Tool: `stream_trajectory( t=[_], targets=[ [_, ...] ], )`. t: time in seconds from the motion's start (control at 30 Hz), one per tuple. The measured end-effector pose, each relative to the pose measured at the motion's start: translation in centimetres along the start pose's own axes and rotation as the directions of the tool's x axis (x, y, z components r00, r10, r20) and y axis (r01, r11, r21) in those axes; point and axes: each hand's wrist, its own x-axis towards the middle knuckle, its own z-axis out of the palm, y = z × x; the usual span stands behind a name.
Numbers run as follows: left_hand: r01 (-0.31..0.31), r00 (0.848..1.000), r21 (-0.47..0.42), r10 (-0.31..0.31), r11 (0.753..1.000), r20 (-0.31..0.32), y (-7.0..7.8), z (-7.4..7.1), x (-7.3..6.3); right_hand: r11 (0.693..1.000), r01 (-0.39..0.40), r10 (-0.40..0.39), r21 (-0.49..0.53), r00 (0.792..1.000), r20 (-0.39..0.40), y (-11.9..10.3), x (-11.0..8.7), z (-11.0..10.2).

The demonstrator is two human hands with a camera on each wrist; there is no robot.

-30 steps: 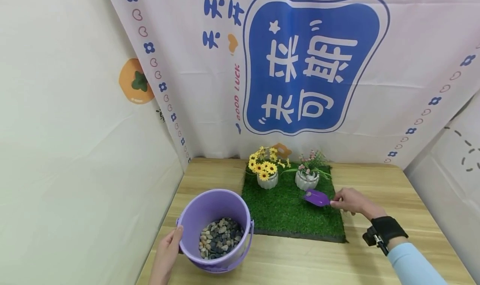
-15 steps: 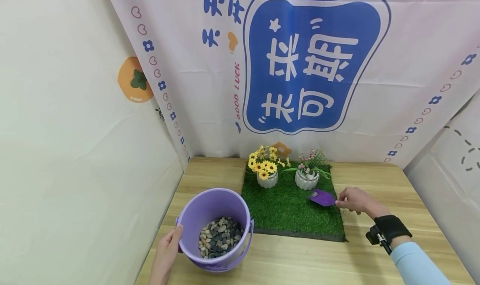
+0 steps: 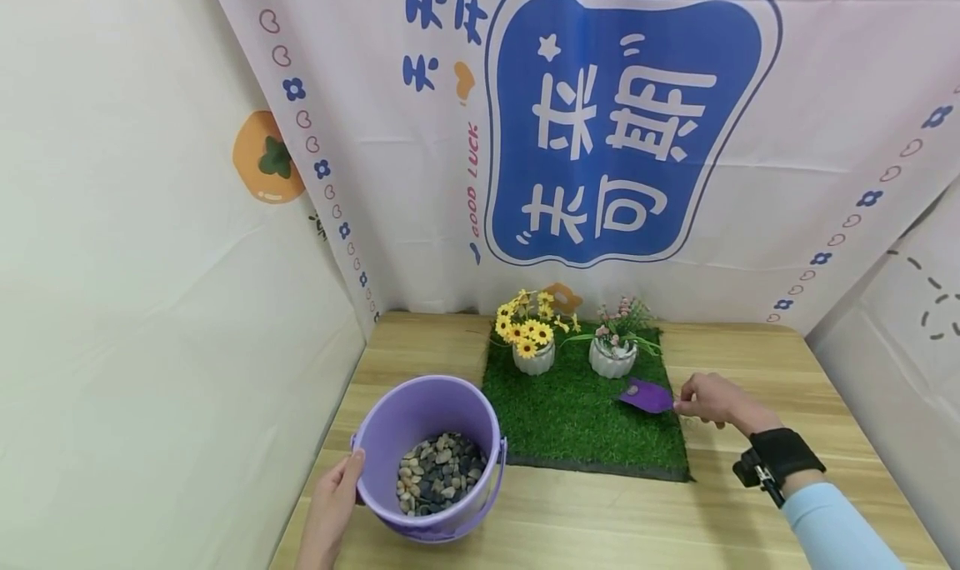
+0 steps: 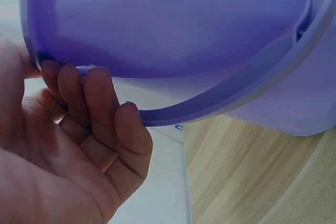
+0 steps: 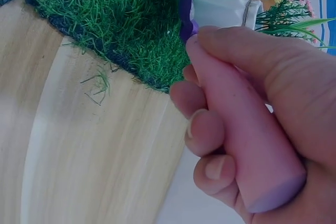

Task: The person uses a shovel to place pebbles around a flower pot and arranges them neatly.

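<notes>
In the head view my left hand [image 3: 332,503] grips the left side of a purple bucket [image 3: 420,403], which has grey, black and tan pebbles [image 3: 442,473] at the bottom. The left wrist view shows curled fingers [image 4: 100,98] against the bucket rim. My right hand [image 3: 712,402] holds a small garden trowel by its pink handle [image 5: 247,135]. The trowel's purple blade [image 3: 652,397] is over the right part of a green turf mat [image 3: 570,437], with a small greyish pebble [image 3: 632,391] on it. The blade is mostly hidden in the right wrist view.
A white pot with yellow flowers [image 3: 534,358] stands at the mat's back left. Another white pot with pink flowers [image 3: 612,360] stands just behind the trowel blade. The mat lies on a wooden table [image 3: 585,520]. A printed white cloth [image 3: 420,220] hangs behind the table.
My right hand and the trowel have shifted a little to the right, mostly in the first half second. The left hand and bucket stay in place.
</notes>
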Motion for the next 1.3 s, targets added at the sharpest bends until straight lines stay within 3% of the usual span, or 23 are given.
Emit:
stream_trajectory(
  t=[0.57, 0.8, 1.0, 1.13, 1.3],
  targets=[
    [0.008, 1.0, 0.004, -0.008, 1.0, 0.0, 0.2, -0.1, 0.0, 1.0, -0.021, 0.022, -0.019, 0.999, 0.037, -0.6, -0.7, -1.6],
    [0.018, 1.0, -0.001, -0.018, 1.0, 0.007, 0.2, -0.1, 0.0, 0.999, -0.043, 0.044, -0.007, 0.999, 0.023, -0.1, -1.9, -2.0],
    [0.019, 1.0, 0.008, -0.019, 1.0, 0.011, 0.1, -0.2, 0.0, 0.998, -0.061, 0.059, 0.015, 0.995, 0.081, -0.7, -3.1, -2.1],
    [0.014, 1.0, 0.015, -0.014, 1.0, 0.017, 0.1, -0.3, 0.0, 0.999, -0.032, 0.028, 0.033, 0.994, 0.105, -1.6, -3.6, -2.2],
    [0.01, 1.0, 0.008, -0.01, 1.0, 0.012, 0.0, -0.2, 0.0, 0.993, 0.09, -0.099, 0.072, 0.986, 0.132, -2.3, -3.5, -2.6]
  ],
)
